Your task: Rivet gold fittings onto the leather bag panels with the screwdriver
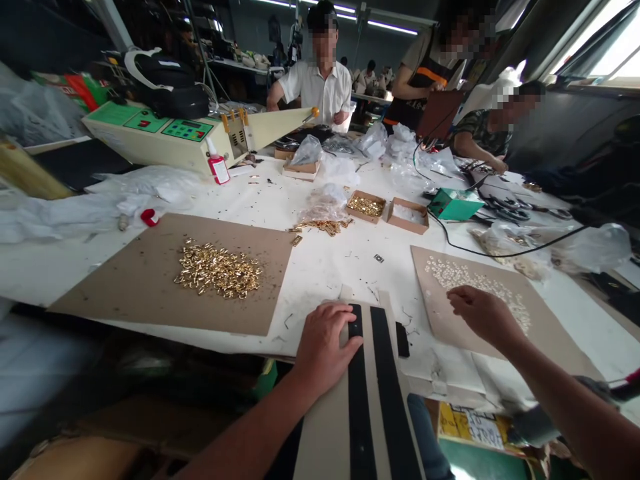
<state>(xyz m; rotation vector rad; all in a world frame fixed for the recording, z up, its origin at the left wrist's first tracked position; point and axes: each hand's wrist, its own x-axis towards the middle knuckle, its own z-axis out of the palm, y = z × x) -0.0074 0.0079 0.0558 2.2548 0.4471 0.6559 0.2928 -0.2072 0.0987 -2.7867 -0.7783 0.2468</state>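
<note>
My left hand (327, 343) rests on a pale board (325, 433), its thumb and fingertips spread on the upper end of a black strip (362, 413). A second black strip (393, 400) runs parallel on the right. Over a brown sheet (443, 320) on the right, my right hand (480, 312) is closed, thumb and fingers together; what they hold, if anything, is too small to make out. Small whitish rings (463, 275) lie scattered beneath and beyond it. On another brown sheet (125, 280) at the left is a pile of gold metal fittings (217, 268).
Cardboard boxes (367, 205) of small parts stand mid-table, near a green box (456, 203) with a black cable. A cream machine (155, 140) and a red bottle (219, 167) stand at the back left. Plastic bags and several people are beyond.
</note>
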